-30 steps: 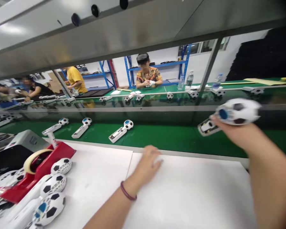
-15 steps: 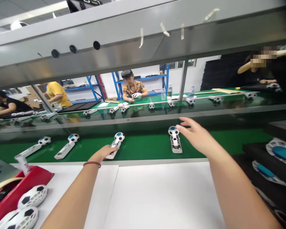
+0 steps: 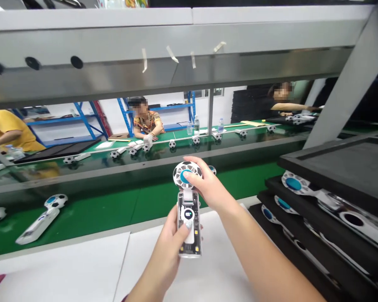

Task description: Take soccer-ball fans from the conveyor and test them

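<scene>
Head view: a football-headed device (image 3: 188,202) held up by both hands at the near edge of the green belt (image 3: 126,216).
The left hand (image 3: 170,237) has its fingers wrapped round the clear, boxy body, thumb by the lit round display; the right hand (image 3: 209,186) clasps the black-and-white head, thumb on its blue centre. This grip probably steadies the joint and keeps the display facing the wearer. At right, dark foam-like trays (image 3: 349,161) lie stacked, perhaps to cushion similar devices (image 3: 294,183) between them.

Glossy plastic device (image 3: 189,204), smooth shiny belt (image 3: 113,214), matt foam-like trays (image 3: 349,163)
</scene>
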`<state>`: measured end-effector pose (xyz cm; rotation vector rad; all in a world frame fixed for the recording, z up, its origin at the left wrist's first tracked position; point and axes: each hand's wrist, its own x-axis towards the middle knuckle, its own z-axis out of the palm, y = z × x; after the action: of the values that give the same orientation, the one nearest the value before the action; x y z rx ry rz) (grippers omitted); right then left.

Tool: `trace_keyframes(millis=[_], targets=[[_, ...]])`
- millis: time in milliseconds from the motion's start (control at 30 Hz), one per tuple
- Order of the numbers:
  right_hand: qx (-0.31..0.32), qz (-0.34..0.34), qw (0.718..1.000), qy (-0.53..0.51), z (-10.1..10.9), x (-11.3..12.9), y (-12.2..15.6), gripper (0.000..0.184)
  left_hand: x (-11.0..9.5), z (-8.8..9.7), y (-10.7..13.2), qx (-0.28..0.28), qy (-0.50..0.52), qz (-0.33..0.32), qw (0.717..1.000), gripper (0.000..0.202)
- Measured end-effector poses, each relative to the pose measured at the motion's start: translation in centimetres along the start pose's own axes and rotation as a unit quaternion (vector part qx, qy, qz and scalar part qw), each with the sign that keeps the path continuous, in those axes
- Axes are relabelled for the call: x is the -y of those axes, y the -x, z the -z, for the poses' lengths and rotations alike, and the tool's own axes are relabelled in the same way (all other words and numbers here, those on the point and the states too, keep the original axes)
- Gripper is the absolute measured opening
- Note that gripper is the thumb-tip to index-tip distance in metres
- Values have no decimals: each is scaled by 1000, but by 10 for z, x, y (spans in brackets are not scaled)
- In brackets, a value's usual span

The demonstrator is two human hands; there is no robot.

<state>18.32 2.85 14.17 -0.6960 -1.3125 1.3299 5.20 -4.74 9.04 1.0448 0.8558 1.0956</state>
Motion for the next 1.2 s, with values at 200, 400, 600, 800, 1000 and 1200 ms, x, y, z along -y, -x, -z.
trace_keyframes(millis=[200, 400, 600, 800, 1000, 1200], targets=[[52, 25, 998, -14, -4, 4, 7, 44, -4, -2, 5, 87, 31, -1, 996, 48], [57, 16, 998, -13, -6, 9, 9, 42, -3, -5, 10, 69, 51, 1, 996, 44], [51, 5, 998, -32, -10, 15, 11, 43, -3, -2, 10, 78, 33, 15, 996, 46], [60, 6, 998, -37, -8, 14, 10, 42, -5, -4, 11, 79, 20, 18, 997, 44], [53, 7, 998, -32, -8, 15, 11, 41, -7, -5, 12, 70, 21, 23, 997, 44], [51, 6, 998, -27, -7, 17, 13, 45, -8, -1, 13, 108, 0, 23, 994, 49]])
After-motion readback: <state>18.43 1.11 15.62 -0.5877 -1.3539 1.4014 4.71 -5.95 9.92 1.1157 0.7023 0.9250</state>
